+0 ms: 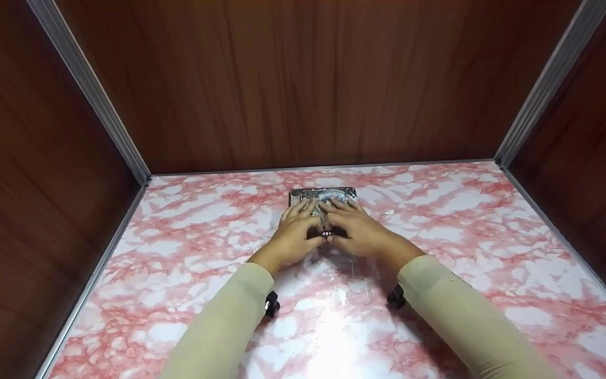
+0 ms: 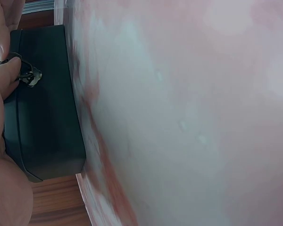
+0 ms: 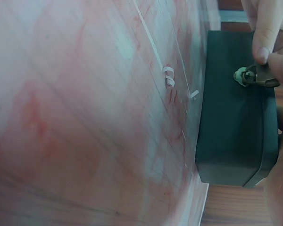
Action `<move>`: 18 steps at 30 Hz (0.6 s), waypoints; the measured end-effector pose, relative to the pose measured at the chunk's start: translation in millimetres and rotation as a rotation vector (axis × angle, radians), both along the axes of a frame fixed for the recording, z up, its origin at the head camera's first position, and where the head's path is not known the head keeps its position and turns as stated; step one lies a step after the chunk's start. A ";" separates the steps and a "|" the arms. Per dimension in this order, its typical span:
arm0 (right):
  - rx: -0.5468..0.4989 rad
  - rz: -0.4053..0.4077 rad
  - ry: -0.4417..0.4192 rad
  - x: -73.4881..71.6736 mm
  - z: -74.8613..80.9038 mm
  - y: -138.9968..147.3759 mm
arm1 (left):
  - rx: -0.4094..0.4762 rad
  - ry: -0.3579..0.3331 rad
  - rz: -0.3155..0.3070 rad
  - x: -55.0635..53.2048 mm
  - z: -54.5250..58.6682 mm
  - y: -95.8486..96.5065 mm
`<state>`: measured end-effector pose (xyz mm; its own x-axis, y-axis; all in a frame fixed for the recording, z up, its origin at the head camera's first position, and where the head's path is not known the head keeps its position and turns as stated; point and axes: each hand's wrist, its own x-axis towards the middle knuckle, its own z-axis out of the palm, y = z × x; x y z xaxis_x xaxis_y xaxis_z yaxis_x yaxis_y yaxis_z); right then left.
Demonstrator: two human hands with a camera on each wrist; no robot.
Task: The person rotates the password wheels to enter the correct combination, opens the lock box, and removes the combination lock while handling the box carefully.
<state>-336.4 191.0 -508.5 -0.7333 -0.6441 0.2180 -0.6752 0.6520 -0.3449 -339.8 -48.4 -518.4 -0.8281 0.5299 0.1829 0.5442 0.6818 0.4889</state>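
A small dark green box [image 2: 52,113] with a printed, patterned lid [image 1: 329,192] stands toward the back of the table. On its front is a metal latch [image 3: 262,78]. My left hand [image 1: 295,232] and right hand [image 1: 362,231] come over the box from either side, their fingers spread across the lid. Both thumbs meet at the latch and hold its metal clasp between their tips; the left thumb [image 2: 10,70] shows close beside it. In the right wrist view the clasp stands out from the box front. The lid's middle is partly hidden under my fingers.
The table [image 1: 203,231] has a red and white marbled top. Brown wood-grain panels [image 1: 303,84] with grey metal edging close it in at the back and both sides. A curled white strip [image 3: 169,77] lies in front of the box.
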 end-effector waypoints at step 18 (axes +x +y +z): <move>0.003 -0.008 0.010 0.3 -0.3 -0.5 | -0.008 -0.014 0.011 0.3 -0.6 0.2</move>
<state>-336.1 190.5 -508.7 -0.7365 -0.6385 0.2234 -0.6730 0.6585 -0.3367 -339.5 -48.2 -519.0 -0.8363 0.5222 0.1670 0.5299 0.6917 0.4907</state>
